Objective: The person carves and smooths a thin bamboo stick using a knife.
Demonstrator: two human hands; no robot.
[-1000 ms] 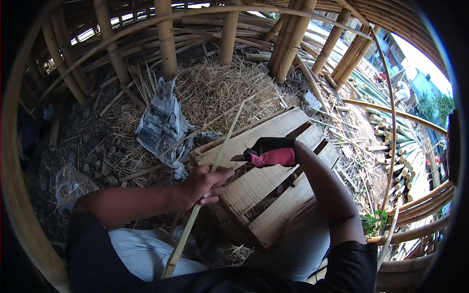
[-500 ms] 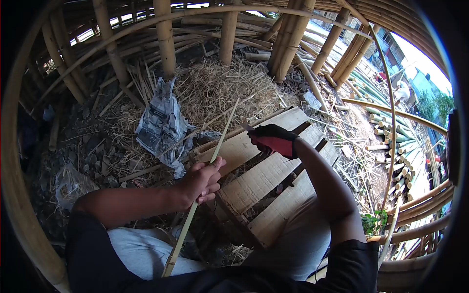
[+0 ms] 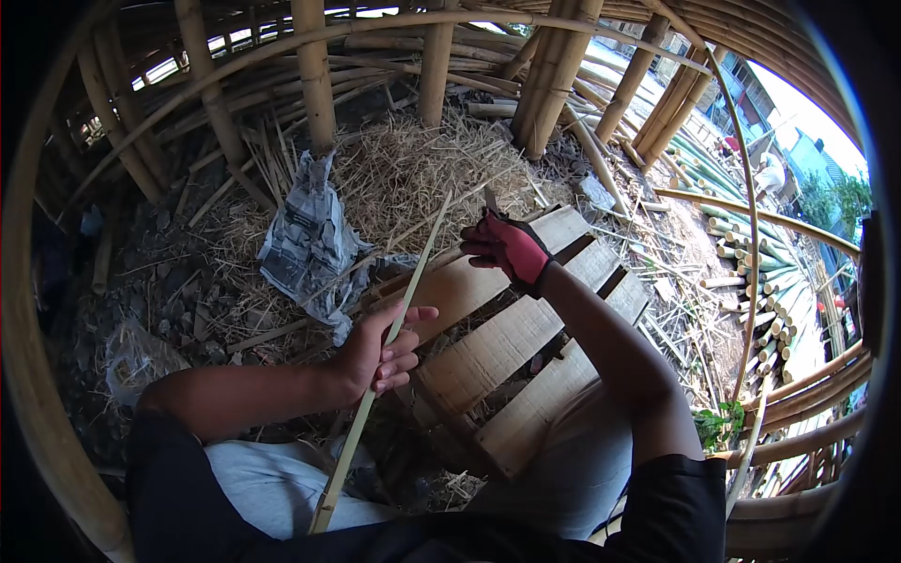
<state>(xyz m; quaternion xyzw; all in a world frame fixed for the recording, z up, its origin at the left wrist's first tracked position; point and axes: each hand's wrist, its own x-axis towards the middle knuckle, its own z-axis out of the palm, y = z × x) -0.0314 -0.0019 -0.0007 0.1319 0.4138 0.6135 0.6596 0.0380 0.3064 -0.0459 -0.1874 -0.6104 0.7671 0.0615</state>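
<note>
My bare left hand [image 3: 387, 352] is wrapped loosely round a long, thin bamboo strip [image 3: 354, 436], with the index finger held off it. The strip slants from my lap up past the wooden slats to a narrow tip. My right hand [image 3: 510, 249], in a red and black glove, is closed on a knife [image 3: 490, 199]; only its short dark blade pokes up above the fingers, and the handle is hidden. Blade and strip are apart, the knife being right of the strip's upper end. Below both hands stands a low bench of pale wooden slats [image 3: 497, 361] with gaps between them.
Beyond the bench lie a heap of shavings [image 3: 427, 174] and crumpled newspaper [image 3: 305, 244]. Upright bamboo posts [image 3: 314, 80] and a curved bamboo rail surround me. Cut bamboo poles [image 3: 774, 300] are stacked at the right. A person [image 3: 770, 174] is far off there.
My right hand has turned over and shifted slightly left, its blade now pointing up. The left index finger has straightened away from the strip, whose tip has swung slightly left.
</note>
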